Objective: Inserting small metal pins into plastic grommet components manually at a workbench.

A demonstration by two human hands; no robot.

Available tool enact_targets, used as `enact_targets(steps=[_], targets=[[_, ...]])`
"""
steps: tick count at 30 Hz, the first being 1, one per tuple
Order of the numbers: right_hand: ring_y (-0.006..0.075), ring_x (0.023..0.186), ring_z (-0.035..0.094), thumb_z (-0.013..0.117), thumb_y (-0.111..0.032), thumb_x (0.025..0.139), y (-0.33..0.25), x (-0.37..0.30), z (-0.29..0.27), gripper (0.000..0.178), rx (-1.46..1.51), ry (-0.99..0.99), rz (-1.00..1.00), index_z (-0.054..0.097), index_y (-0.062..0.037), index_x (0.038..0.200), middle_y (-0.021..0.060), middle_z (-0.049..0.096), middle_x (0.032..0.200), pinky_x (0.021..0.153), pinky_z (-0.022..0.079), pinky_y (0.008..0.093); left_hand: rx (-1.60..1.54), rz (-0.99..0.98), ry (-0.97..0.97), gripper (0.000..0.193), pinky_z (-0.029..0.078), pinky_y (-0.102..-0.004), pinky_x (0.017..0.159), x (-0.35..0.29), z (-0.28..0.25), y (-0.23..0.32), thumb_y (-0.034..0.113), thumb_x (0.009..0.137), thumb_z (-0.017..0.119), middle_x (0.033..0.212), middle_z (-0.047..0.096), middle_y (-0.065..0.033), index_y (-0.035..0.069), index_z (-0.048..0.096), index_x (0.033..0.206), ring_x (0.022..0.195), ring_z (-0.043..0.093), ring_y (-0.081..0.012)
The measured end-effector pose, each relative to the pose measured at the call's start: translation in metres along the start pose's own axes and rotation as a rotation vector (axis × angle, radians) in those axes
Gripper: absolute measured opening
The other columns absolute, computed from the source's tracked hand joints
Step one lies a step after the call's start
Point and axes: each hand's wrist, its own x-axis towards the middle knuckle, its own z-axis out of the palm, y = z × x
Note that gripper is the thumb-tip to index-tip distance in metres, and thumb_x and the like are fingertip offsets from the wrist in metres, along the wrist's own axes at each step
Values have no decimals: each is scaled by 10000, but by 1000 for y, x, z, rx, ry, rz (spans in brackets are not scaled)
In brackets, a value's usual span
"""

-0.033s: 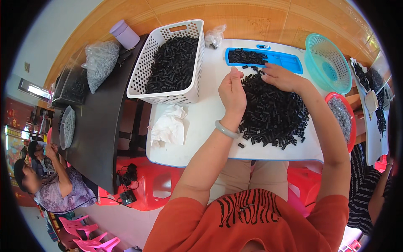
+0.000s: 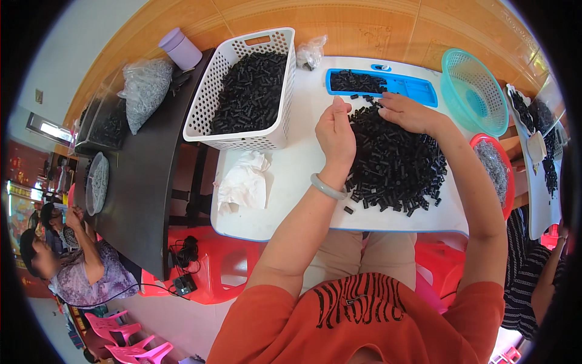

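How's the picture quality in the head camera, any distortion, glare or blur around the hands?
Head view: strong fisheye, so the white plastic table edges bow and the corners are black; even daylight, soft shadows, no harsh glare; left hand, right hand and the pile of small black pieces look sharp; detail softens toward the rim.

Heap of small black plastic tube pieces (image 2: pixel 397 161) – loose, jumbled, spread wide over the right half of the white tabletop, a few strays at its near-left edge. Just beyond it, at the far edge – a flat blue rectangular plastic tray (image 2: pixel 418 90), long side left-right, left end filled with the same black pieces, right part bare.
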Motion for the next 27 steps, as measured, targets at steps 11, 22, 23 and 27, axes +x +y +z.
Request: enact_targets(steps=[11, 22, 23, 27], targets=[[211, 1263, 446, 425, -435, 980, 8, 26, -3, 526, 522, 68, -37, 483, -63, 1347, 102, 495, 1365, 1078, 321, 322, 3, 94, 79, 489, 426, -295, 625, 1, -1, -2, 369, 987, 450, 704, 620, -90, -51, 635, 817, 663, 530, -143], [197, 1279, 428, 421, -497, 962, 8, 31, 1, 575, 596, -82, -143, 501, -71, 1339, 81, 512, 1354, 1079, 311, 317, -123, -87, 133, 483, 436, -323, 819, 7, -6, 2, 371, 993, 437, 818, 637, -103, -34, 632, 816, 837, 567, -180], [200, 1281, 426, 419, -497, 962, 10, 32, -1, 571, 622, -82, -160, 506, -72, 1334, 82, 514, 1351, 1083, 306, 319, -124, -87, 133, 483, 436, -323, 819, 8, -6, 1, 371, 993, 437, 818, 637, -103, -34, 632, 816, 837, 567, -180], [216, 1263, 443, 409, -504, 963, 8, 40, -3, 569, 694, 38, -130, 523, -73, 1316, 86, 518, 1344, 1090, 300, 325, -200, -27, 218, 453, 435, -314, 826, 11, -8, -4, 357, 992, 446, 826, 635, -102, -29, 622, 833, 842, 570, -175]])
